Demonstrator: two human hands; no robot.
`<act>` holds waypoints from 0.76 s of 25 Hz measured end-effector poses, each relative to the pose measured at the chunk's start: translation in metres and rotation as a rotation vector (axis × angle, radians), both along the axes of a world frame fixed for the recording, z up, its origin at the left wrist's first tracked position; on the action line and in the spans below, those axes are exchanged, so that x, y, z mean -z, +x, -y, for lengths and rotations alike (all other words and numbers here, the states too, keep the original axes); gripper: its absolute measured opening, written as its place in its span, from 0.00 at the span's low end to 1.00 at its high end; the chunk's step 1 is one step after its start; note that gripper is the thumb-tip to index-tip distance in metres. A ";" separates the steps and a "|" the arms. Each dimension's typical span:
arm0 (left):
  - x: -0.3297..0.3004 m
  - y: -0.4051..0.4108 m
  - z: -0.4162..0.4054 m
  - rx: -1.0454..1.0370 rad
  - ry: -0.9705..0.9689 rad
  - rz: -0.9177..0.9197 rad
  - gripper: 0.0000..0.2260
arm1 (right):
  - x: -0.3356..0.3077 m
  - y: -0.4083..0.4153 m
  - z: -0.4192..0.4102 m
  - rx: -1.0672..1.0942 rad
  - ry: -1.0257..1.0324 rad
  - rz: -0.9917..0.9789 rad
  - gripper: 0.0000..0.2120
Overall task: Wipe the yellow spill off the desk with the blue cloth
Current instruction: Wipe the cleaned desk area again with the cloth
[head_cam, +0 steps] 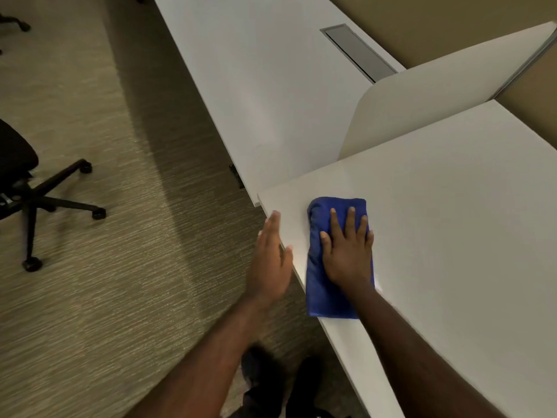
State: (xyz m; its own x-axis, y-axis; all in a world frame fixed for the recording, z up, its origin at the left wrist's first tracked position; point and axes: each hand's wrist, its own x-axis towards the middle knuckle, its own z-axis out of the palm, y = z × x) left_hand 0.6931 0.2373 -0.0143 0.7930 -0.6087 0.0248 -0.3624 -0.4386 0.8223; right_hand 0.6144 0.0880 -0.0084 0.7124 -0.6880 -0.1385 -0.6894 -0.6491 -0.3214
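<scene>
Cloth (324, 285) lies near the bench (452, 236) edge under the flat, spread right hand (348, 254); left hand (271, 267) hovers open beside the edge. Chair (27, 188) stands well apart.

A black office chair (21, 182) stands on carpet (105, 282) at left; a divider panel (437, 95) rises upper right.

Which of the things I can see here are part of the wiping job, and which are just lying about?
Part of the job:
- blue cloth, flat on the desk
- desk, near its front edge
- right hand, pressing flat on the cloth
- left hand, open, at the desk's edge
No yellow spill shows right now.

Just around:
- office chair on the carpet
- divider panel
- neighbouring desk
- cable hatch
</scene>
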 end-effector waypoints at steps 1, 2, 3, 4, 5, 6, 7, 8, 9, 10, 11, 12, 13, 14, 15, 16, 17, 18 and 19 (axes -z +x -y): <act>0.005 0.007 -0.011 -0.019 0.030 0.006 0.30 | 0.004 0.004 -0.007 -0.018 -0.044 -0.027 0.27; 0.010 0.014 -0.018 -0.019 0.057 0.021 0.29 | 0.007 0.006 -0.011 -0.045 -0.069 -0.029 0.27; 0.013 0.018 -0.024 -0.011 0.077 0.031 0.29 | 0.009 0.006 -0.013 -0.088 -0.078 -0.023 0.26; 0.016 0.021 -0.028 -0.006 0.091 0.028 0.29 | 0.011 0.003 -0.012 -0.140 -0.082 -0.019 0.26; 0.017 0.023 -0.031 0.000 0.099 0.020 0.28 | 0.013 -0.004 -0.008 -0.182 -0.087 -0.019 0.26; 0.018 0.025 -0.032 0.016 0.106 0.015 0.28 | 0.014 -0.012 -0.003 -0.202 -0.092 -0.022 0.26; 0.020 0.026 -0.033 0.045 0.117 0.019 0.28 | 0.015 -0.021 0.003 -0.197 -0.095 -0.027 0.26; 0.022 0.028 -0.032 0.080 0.133 0.032 0.27 | 0.015 -0.029 0.010 -0.172 -0.094 -0.031 0.26; 0.024 0.030 -0.031 0.115 0.153 0.049 0.27 | 0.015 -0.034 0.016 -0.137 -0.092 -0.037 0.26; 0.026 0.031 -0.029 0.140 0.170 0.058 0.27 | 0.014 -0.033 0.021 -0.102 -0.093 -0.044 0.26; 0.027 0.031 -0.027 0.156 0.181 0.057 0.27 | 0.013 -0.027 0.025 -0.071 -0.095 -0.049 0.26; 0.028 0.031 -0.025 0.162 0.186 0.050 0.27 | 0.011 -0.017 0.026 -0.047 -0.092 -0.048 0.26; 0.028 0.031 -0.024 0.163 0.186 0.045 0.28 | 0.009 -0.005 0.024 -0.037 -0.087 -0.048 0.26; 0.028 0.031 -0.022 0.159 0.182 0.045 0.28 | 0.008 0.005 0.020 -0.045 -0.085 -0.046 0.26; 0.028 0.031 -0.021 0.152 0.177 0.045 0.28 | 0.009 0.011 0.016 -0.072 -0.088 -0.041 0.26; 0.028 0.033 -0.021 0.137 0.169 0.038 0.28 | 0.011 0.012 0.014 -0.116 -0.092 -0.030 0.26; 0.029 0.035 -0.020 0.114 0.160 0.026 0.29 | 0.013 0.008 0.015 -0.163 -0.097 -0.018 0.26; 0.029 0.037 -0.020 0.083 0.150 0.006 0.30 | 0.014 0.003 0.022 -0.195 -0.101 -0.009 0.26; 0.030 0.039 -0.020 0.052 0.142 -0.020 0.30 | 0.014 0.000 0.032 -0.202 -0.106 -0.005 0.26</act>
